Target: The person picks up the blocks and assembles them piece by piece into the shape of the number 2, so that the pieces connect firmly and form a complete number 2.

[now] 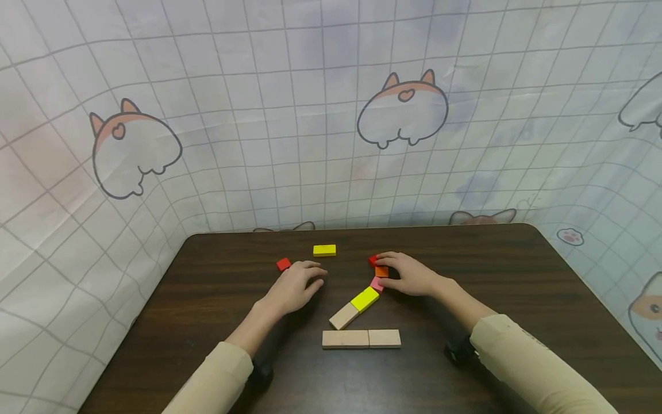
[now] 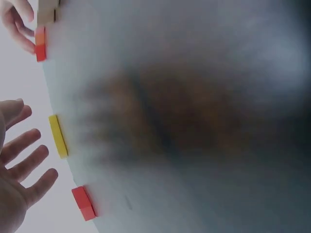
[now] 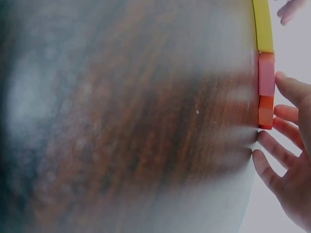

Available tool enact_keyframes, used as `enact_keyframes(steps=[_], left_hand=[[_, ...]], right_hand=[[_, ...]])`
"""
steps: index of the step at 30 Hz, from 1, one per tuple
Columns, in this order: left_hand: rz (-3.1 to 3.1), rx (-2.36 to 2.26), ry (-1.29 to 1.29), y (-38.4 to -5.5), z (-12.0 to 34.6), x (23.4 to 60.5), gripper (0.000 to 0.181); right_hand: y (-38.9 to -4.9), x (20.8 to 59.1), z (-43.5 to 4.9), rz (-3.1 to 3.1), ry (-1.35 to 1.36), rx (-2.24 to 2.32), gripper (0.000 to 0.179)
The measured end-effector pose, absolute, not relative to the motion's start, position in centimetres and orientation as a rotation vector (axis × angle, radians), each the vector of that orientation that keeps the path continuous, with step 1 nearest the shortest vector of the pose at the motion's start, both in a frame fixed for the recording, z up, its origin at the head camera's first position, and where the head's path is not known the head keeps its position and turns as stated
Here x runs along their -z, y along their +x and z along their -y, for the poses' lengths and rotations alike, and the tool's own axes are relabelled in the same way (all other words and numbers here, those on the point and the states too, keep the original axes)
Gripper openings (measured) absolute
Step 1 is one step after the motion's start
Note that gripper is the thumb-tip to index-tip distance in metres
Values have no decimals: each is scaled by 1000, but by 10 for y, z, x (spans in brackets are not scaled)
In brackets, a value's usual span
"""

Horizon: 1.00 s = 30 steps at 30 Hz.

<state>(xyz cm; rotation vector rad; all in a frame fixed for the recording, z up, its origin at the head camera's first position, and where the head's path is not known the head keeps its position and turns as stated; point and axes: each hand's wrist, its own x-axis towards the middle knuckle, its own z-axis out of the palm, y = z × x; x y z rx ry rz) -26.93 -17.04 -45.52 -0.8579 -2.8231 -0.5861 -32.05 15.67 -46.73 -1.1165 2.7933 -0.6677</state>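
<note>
A bent row of blocks runs across the table: red block (image 1: 373,260), orange block (image 1: 381,271), pink block (image 1: 377,284), yellow block (image 1: 365,299) and plain wood block (image 1: 343,317). My right hand (image 1: 411,275) is at the far end of the row, thumb beside the pink block (image 3: 267,75) and fingertips at the red and orange ones. Farther left, my left hand (image 1: 296,286) hovers palm down with loosely spread fingers and nothing in them. Just beyond it lies another red block (image 1: 283,264), partly covered by the hand in the head view.
A separate yellow block (image 1: 324,250) lies near the table's back edge, between the hands. Two plain wood blocks (image 1: 345,339) form a straight line in front of the bent row. Behind the dark wood table (image 1: 207,322) hangs a grid-patterned cloth (image 1: 289,144).
</note>
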Motion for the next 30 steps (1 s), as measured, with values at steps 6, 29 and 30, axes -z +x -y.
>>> enact_keyframes(steps=[6, 29, 30], left_hand=[[2852, 626, -760, -293, 172, 458, 32], [2880, 705, -615, -346, 172, 469, 38], [2884, 731, -604, -348, 173, 470, 39]], right_hand=[[-320, 468, -157, -2795, -1103, 669, 54], [-318, 465, -157, -2790, -1118, 695, 53], [-318, 465, -157, -2789, -1116, 695, 53]])
